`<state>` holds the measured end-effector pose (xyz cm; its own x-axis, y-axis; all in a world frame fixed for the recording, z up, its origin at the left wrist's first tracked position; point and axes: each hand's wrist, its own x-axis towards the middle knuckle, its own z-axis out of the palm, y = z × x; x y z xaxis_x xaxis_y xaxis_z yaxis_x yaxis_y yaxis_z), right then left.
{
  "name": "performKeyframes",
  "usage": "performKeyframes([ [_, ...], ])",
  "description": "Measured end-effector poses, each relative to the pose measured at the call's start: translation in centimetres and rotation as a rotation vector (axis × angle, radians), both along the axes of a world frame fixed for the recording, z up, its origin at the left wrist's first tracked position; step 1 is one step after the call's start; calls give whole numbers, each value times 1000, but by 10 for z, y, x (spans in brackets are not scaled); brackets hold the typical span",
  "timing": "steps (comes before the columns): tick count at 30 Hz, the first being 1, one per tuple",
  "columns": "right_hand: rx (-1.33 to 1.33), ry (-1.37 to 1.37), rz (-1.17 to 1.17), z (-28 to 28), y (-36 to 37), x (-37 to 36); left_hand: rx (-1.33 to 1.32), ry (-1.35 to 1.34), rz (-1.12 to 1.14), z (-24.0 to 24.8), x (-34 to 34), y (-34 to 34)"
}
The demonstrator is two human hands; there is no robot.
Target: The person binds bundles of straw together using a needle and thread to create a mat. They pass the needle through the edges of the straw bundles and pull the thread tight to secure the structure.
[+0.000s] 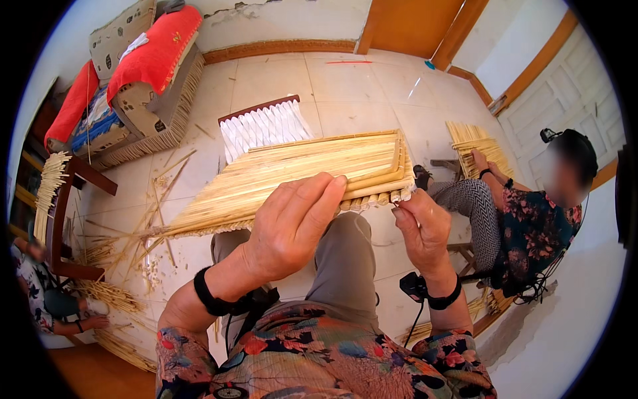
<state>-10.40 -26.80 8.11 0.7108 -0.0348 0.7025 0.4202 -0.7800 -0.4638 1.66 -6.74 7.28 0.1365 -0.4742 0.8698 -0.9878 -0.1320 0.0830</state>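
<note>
A panel of pale yellow stalks (pixel 226 189), laid side by side and bound, stretches across my lap. My left hand (pixel 292 223) is closed over its near edge, with thumb and fingers pressing a bent, bundled stalk border (pixel 375 178) near the right end. At the panel's right corner, my right hand (pixel 425 229) pinches close to the cut stalk ends. A thin pale string (pixel 364 229) loops below the edge and runs toward that hand. The exact pinch point is partly hidden by the fingers.
Beyond the panel stands a low stool with a white woven seat (pixel 266 126). Loose stalks (pixel 163 199) litter the tiles at left. A co-worker (pixel 531 219) sits at right with another stalk panel (pixel 478 143); another person's hand (pixel 98 322) shows at lower left. An armchair (pixel 143 106) stands behind.
</note>
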Motion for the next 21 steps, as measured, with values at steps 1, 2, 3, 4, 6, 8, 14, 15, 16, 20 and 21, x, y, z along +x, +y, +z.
performKeyframes([
  [1, -10, 13, -16, -2, -1, -3, 11, 0, -8, 0, -1, 0],
  [2, -4, 16, -20, -3, -1, -5, 22, 0, -15, 0, -1, 1],
  [3, 7, 20, -12, -4, -2, -7, 25, 3, -21, 0, -1, 0],
  [4, 18, 25, -4, -5, -3, -8, 35, 0, -18, 1, -2, -1],
  [6, 64, 52, -12, -10, -1, -11, 49, -1, -17, 0, -2, -3],
  [8, 110, 77, -17, -12, 0, -14, 52, -9, -31, -2, -2, -3],
  [14, 120, 132, 4, -10, -3, -23, 75, -8, -62, -1, -4, -5],
  [15, 188, 174, 16, -9, -3, -26, 77, -7, -64, -2, -5, -5],
  [16, 256, 216, 27, -10, -2, -28, 88, -6, -60, -2, -6, -5],
  [20, 220, 186, 21, -19, -3, -33, 126, 13, -98, -2, -8, -5],
  [21, 254, 167, 9, -21, -1, -34, 128, 14, -102, -2, -9, -7],
])
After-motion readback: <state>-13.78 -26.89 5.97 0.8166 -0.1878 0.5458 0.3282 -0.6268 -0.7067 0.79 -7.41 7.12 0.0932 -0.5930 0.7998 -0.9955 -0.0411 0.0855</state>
